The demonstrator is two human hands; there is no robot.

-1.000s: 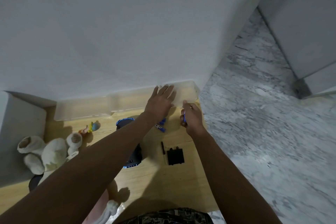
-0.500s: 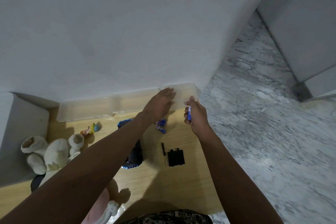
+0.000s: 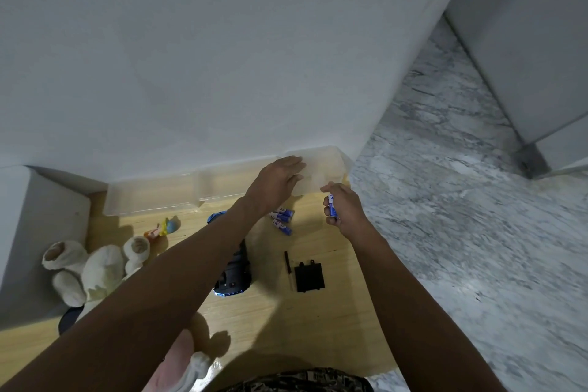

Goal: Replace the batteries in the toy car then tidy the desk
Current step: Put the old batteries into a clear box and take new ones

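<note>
Two hands | left hand (image 3: 276, 183) flat, fingers straight on clear box (image 3: 321, 170) | right hand (image 3: 345, 210) pinching blue battery (image 3: 332, 206)

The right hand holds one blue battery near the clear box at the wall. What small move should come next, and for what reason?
Probably carry the battery in the right hand back toward the toy car. The car lies underside up with its black cover off beside it, so the bay looks ready. The left hand only rests on the clear box.
</note>
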